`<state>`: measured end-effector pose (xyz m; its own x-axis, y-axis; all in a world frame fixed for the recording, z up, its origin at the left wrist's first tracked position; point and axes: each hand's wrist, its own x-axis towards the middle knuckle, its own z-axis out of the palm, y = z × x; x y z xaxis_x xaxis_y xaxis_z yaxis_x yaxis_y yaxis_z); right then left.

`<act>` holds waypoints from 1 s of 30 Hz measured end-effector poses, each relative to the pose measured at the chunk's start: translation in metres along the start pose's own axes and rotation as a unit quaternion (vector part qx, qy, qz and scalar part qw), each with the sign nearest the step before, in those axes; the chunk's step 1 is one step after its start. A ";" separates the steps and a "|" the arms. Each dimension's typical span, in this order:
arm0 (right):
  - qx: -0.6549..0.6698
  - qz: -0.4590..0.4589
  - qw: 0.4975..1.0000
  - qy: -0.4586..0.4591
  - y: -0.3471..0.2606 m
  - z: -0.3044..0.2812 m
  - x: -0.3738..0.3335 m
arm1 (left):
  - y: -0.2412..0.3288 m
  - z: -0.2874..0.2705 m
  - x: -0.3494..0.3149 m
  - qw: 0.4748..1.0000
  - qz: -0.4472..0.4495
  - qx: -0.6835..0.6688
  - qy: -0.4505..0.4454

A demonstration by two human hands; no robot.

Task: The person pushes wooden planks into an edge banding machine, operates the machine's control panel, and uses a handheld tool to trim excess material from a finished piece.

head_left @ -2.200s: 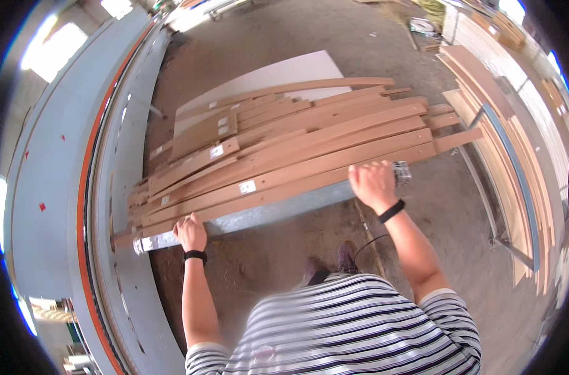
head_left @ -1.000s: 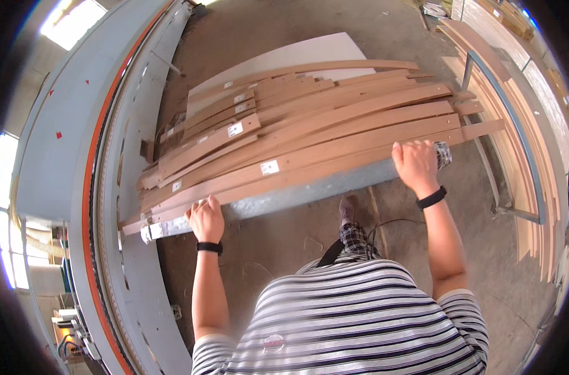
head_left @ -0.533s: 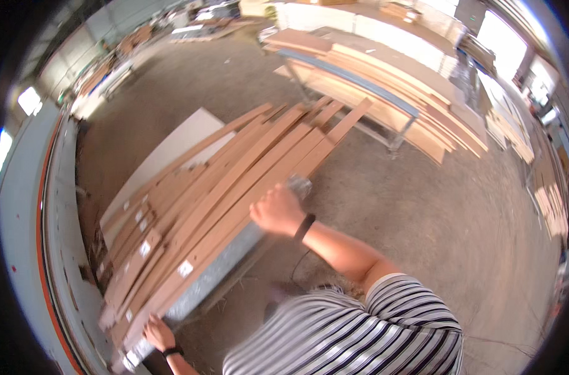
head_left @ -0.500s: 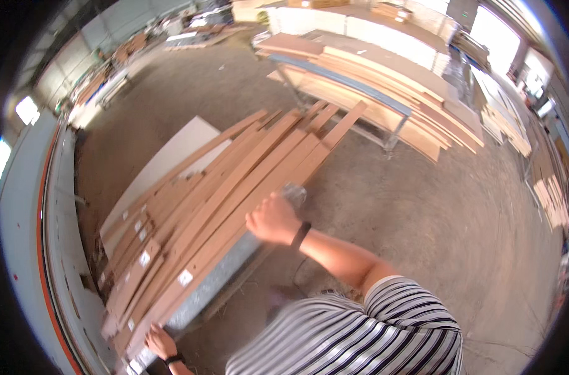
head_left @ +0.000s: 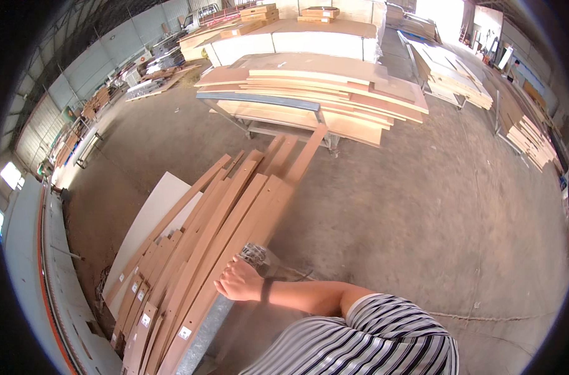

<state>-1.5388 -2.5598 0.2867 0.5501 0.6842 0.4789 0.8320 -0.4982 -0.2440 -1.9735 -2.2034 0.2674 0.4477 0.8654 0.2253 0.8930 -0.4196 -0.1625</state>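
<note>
My right hand point(head_left: 239, 280), with a dark band on its wrist, is closed at the right edge of a stack of long brown boards. Its fingers curl over the edge of the outermost board point(head_left: 225, 242), just above a grey metal rail point(head_left: 204, 328). Beside the knuckles is a shiny, crumpled-looking metal end piece point(head_left: 253, 253). The boards lie lengthwise with staggered far ends, and white labels point(head_left: 184, 332) mark several near ends. My left hand is out of view.
A pale flat sheet point(head_left: 150, 215) sticks out left of the boards. Ahead, a metal-framed rack point(head_left: 259, 100) carries stacked wooden panels point(head_left: 334, 78). A long grey machine or bench point(head_left: 25, 269) runs along the left. More panel stacks point(head_left: 453, 72) stand at the far right.
The view has tilted up, so the boards sit lower and more of the hall shows. My left hand has left the picture. My right hand stays beside the metal end piece.
</note>
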 end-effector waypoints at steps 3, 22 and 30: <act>-0.003 -0.019 0.999 0.026 -0.019 -0.019 -0.044 | -0.031 0.006 -0.043 1.000 0.009 -0.003 0.017; -0.097 0.017 0.994 -0.039 -0.053 -0.097 -0.092 | -0.002 -0.083 -0.119 0.996 0.065 -0.040 0.036; -0.085 -0.008 0.996 -0.024 -0.059 -0.105 -0.093 | -0.025 -0.080 -0.121 0.995 0.054 -0.042 0.074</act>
<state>-1.6466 -2.6505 0.3450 0.5439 0.7149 0.4394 0.8181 -0.5682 -0.0881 -2.0467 -2.3195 0.3215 0.5384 0.7665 0.3501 0.8368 -0.5353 -0.1148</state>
